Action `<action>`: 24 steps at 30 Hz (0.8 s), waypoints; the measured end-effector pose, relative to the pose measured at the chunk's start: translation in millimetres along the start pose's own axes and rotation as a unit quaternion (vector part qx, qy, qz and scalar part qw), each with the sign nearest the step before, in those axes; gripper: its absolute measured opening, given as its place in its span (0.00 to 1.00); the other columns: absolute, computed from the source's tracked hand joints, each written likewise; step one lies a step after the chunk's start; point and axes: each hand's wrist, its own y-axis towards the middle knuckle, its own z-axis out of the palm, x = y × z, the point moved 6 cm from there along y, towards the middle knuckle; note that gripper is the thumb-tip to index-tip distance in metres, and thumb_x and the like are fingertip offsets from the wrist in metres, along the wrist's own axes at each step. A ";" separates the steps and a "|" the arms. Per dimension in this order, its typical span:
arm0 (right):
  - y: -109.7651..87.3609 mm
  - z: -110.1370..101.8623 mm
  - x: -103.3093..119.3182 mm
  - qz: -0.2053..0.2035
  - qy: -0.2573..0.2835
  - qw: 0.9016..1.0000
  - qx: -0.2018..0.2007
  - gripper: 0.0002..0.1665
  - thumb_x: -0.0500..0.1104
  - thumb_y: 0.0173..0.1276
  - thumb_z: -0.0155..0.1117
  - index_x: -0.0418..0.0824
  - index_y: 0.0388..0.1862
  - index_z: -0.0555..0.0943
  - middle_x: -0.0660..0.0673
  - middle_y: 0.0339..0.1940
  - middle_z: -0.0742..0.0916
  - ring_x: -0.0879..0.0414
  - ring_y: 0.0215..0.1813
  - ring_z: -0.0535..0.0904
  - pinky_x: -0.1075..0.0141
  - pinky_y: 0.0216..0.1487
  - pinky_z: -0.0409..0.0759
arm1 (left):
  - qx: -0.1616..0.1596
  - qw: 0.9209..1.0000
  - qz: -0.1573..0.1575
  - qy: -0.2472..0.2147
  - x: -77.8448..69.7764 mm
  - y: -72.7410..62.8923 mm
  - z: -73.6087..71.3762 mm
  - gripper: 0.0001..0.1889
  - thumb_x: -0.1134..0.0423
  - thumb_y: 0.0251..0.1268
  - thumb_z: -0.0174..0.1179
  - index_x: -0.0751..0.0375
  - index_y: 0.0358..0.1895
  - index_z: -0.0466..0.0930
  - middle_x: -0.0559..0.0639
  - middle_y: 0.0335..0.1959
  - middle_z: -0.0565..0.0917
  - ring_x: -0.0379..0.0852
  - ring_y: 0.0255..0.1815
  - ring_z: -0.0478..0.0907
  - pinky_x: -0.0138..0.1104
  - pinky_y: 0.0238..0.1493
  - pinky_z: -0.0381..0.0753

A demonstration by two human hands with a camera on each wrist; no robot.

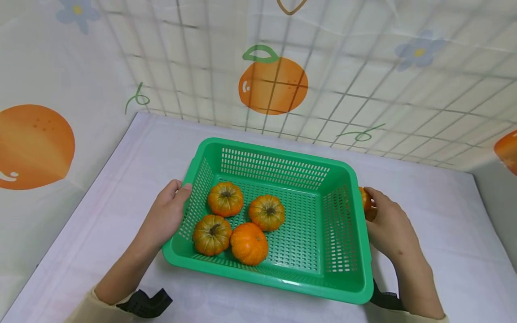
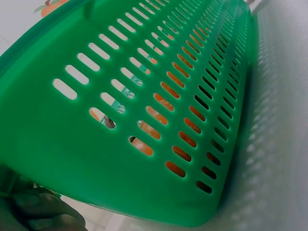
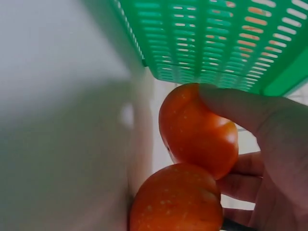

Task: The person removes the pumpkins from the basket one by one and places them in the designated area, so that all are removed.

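A green slotted plastic basket (image 1: 300, 231) stands on the cloth, with several small ribbed pumpkins inside, gathered toward its left half. One of them, an orange pumpkin (image 1: 249, 243), is brighter than the mottled pumpkin (image 1: 267, 212) beside it. My left hand (image 1: 164, 215) grips the basket's left rim. Just outside the right wall, my right hand (image 1: 391, 226) holds another orange pumpkin (image 3: 198, 131), thumb on top and fingers around its side. Against that one, in the right wrist view, lies a second orange pumpkin (image 3: 177, 201); in the head view the hand and basket hide it.
Pale cloth (image 1: 133, 157) covers the table. Behind the basket rises a wire grid (image 1: 347, 94) under a thin sheet printed with oranges and flowers. White side panels (image 1: 36, 224) border the table at left and right. Each wrist carries a black strap (image 1: 146, 303).
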 end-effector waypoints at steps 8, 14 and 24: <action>-0.2 3.9 1.4 -0.017 -0.036 0.999 0.000 0.35 0.45 0.72 0.69 0.34 0.74 0.71 0.31 0.50 0.86 0.30 0.53 0.81 0.34 0.41 0.80 | 0.001 1.000 -0.001 -0.001 0.5 0.3 0.1 0.21 0.49 0.88 0.40 0.68 0.56 0.67 0.67 0.40 0.82 0.56 0.35 0.86 0.42 0.34 0.88; -1.1 5.7 1.2 -0.009 -0.067 0.998 -0.001 0.35 0.45 0.69 0.71 0.34 0.71 0.74 0.30 0.52 0.84 0.31 0.50 0.80 0.39 0.35 0.80 | 0.000 1.000 -0.002 -0.002 1.2 0.3 -0.3 0.21 0.49 0.88 0.40 0.68 0.56 0.67 0.68 0.41 0.83 0.56 0.36 0.87 0.43 0.35 0.89; -2.3 1.9 2.4 -0.003 -0.058 0.998 -0.006 0.39 0.45 0.70 0.72 0.28 0.73 0.70 0.24 0.63 0.78 0.24 0.57 0.77 0.30 0.45 0.78 | -0.005 1.000 -0.002 0.006 1.1 0.9 -0.5 0.21 0.49 0.88 0.40 0.68 0.55 0.68 0.66 0.39 0.84 0.55 0.34 0.86 0.42 0.33 0.88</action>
